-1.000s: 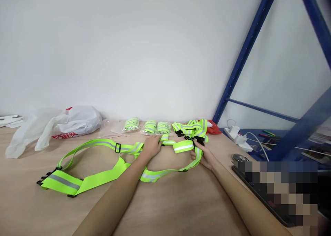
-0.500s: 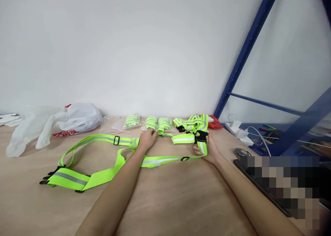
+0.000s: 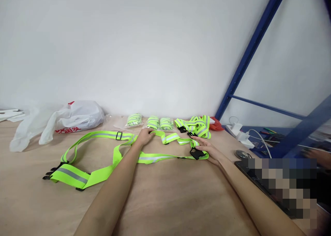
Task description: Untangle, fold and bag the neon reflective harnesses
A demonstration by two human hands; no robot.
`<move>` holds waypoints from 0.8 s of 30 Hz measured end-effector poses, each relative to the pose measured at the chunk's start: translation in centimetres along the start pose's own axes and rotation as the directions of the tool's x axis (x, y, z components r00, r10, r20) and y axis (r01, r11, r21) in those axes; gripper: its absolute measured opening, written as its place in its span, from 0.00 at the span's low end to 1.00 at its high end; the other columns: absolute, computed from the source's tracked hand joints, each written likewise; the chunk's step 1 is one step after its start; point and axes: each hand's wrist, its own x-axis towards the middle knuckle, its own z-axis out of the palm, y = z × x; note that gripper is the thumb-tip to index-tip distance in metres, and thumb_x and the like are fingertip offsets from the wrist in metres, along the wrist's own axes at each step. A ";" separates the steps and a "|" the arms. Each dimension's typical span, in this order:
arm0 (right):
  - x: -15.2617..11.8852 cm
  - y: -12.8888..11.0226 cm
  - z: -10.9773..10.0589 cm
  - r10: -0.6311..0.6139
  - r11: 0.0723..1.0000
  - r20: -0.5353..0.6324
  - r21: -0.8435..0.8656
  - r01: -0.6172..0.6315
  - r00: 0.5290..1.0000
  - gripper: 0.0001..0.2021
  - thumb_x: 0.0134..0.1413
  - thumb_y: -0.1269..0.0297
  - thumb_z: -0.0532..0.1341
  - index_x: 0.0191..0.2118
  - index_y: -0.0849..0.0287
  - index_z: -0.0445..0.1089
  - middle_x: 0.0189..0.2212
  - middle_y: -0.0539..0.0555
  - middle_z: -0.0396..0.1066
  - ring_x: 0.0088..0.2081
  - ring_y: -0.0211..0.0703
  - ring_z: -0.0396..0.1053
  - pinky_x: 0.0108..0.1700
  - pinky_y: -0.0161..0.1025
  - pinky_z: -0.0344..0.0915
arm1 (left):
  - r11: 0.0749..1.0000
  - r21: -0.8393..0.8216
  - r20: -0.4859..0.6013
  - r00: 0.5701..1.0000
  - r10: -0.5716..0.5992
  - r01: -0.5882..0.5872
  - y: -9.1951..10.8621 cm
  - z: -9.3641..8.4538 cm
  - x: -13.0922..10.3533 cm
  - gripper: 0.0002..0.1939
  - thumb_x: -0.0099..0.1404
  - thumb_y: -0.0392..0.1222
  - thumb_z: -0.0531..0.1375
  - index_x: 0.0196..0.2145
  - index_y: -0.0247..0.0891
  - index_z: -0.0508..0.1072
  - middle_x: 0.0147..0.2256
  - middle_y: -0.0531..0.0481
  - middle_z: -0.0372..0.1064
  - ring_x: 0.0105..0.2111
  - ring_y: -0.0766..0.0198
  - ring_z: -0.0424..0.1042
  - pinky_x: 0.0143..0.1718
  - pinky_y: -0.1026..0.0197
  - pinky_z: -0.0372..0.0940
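A neon-green reflective harness with silver stripes and black buckles lies spread flat across the table. My left hand is closed on the harness's far strap near its middle, fingertips partly hidden. At the harness's right end, my right hand has a strap between its thumb and fingers. A black buckle hangs just left of that palm, and another black clip lies by the index finger. Black prongs of a side-release buckle stick out at the harness's left end.
Several packed green straps in clear bags lie along the wall. A loose bundle of reflective straps rests behind my right hand, beside a red bag. White plastic bags are at left. Chargers and a blue frame stand at right.
My right hand has come down and toward me, and its buckle has dropped lower, apart from the strap bundle. The far strap between my hands now lies in zigzag folds.
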 end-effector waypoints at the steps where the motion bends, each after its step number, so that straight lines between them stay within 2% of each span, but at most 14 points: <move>1: 0.3 0.3 -0.3 -0.031 0.999 -0.052 -0.015 0.030 0.998 0.31 0.36 0.64 0.75 0.52 0.51 0.74 0.46 0.53 0.76 0.40 0.46 0.75 0.42 0.41 0.70 | 1.000 -0.020 -0.046 0.999 -0.021 0.020 -0.1 0.0 0.0 0.07 0.59 0.42 0.60 0.31 0.39 0.79 0.32 0.48 0.79 0.36 0.54 0.75 0.44 0.56 0.65; 3: 0.9 0.9 -0.9 -0.130 0.990 -0.172 -0.069 0.120 0.977 0.30 0.35 0.62 0.75 0.50 0.52 0.75 0.41 0.52 0.76 0.38 0.45 0.74 0.41 0.40 0.69 | 0.995 -0.079 -0.153 0.985 -0.078 0.067 -0.2 -0.1 0.1 0.09 0.62 0.41 0.57 0.35 0.39 0.77 0.30 0.48 0.77 0.32 0.55 0.75 0.43 0.55 0.66; 6: 1.9 1.8 -1.7 -0.291 0.943 -0.321 -0.254 0.215 0.901 0.30 0.31 0.58 0.76 0.48 0.55 0.77 0.34 0.51 0.72 0.38 0.45 0.71 0.40 0.40 0.69 | 0.970 -0.211 -0.285 0.941 -0.179 0.121 -0.4 -0.1 0.4 0.11 0.66 0.41 0.53 0.42 0.39 0.72 0.28 0.51 0.74 0.24 0.59 0.72 0.36 0.57 0.66; 9: 2.4 2.4 -1.8 -0.390 0.884 -0.364 -0.406 0.233 0.846 0.31 0.32 0.54 0.75 0.48 0.58 0.77 0.35 0.52 0.70 0.35 0.43 0.70 0.39 0.40 0.69 | 0.929 -0.349 -0.364 0.895 -0.258 0.126 -0.7 -0.4 0.7 0.10 0.67 0.42 0.53 0.43 0.40 0.70 0.28 0.53 0.70 0.21 0.63 0.70 0.32 0.59 0.65; 12: 2.6 2.6 -1.2 -0.454 0.828 -0.350 -0.505 0.243 0.819 0.31 0.35 0.50 0.73 0.48 0.59 0.77 0.36 0.53 0.69 0.29 0.38 0.66 0.34 0.39 0.68 | 0.873 -0.473 -0.394 0.859 -0.327 0.116 -1.1 -0.7 1.0 0.07 0.66 0.45 0.55 0.39 0.40 0.68 0.28 0.54 0.67 0.21 0.66 0.67 0.28 0.61 0.63; 14: 2.5 2.5 -0.7 -0.462 0.792 -0.311 -0.565 0.229 0.830 0.29 0.36 0.49 0.73 0.46 0.60 0.78 0.33 0.52 0.69 0.26 0.36 0.63 0.30 0.38 0.65 | 0.833 -0.542 -0.397 0.842 -0.365 0.106 -1.4 -1.0 1.2 0.08 0.65 0.47 0.55 0.34 0.41 0.66 0.27 0.55 0.64 0.21 0.67 0.65 0.27 0.62 0.63; 18: 1.7 1.9 0.3 -0.324 0.765 -0.144 -0.622 0.169 0.935 0.27 0.39 0.48 0.71 0.43 0.62 0.78 0.23 0.48 0.65 0.24 0.36 0.58 0.25 0.35 0.57 | 0.770 -0.630 -0.387 0.819 -0.423 0.101 -1.8 -1.3 1.5 0.10 0.63 0.50 0.55 0.31 0.42 0.62 0.25 0.56 0.61 0.22 0.67 0.65 0.27 0.62 0.66; 21: 0.7 0.9 1.0 -0.204 0.763 0.021 -0.622 0.173 0.979 0.24 0.42 0.48 0.70 0.41 0.62 0.78 0.25 0.49 0.69 0.26 0.37 0.60 0.27 0.35 0.56 | 0.748 -0.652 -0.368 0.810 -0.456 0.125 -2.0 -1.6 1.6 0.10 0.63 0.51 0.55 0.34 0.42 0.64 0.25 0.54 0.63 0.24 0.64 0.68 0.27 0.61 0.68; 24: -0.2 -0.3 1.6 -0.086 0.793 0.163 -0.586 0.167 0.983 0.23 0.45 0.49 0.69 0.42 0.62 0.78 0.27 0.50 0.71 0.27 0.37 0.62 0.28 0.34 0.57 | 0.750 -0.642 -0.354 0.808 -0.472 0.157 -2.0 -1.9 1.6 0.10 0.64 0.51 0.54 0.36 0.43 0.67 0.27 0.51 0.67 0.27 0.60 0.72 0.29 0.58 0.70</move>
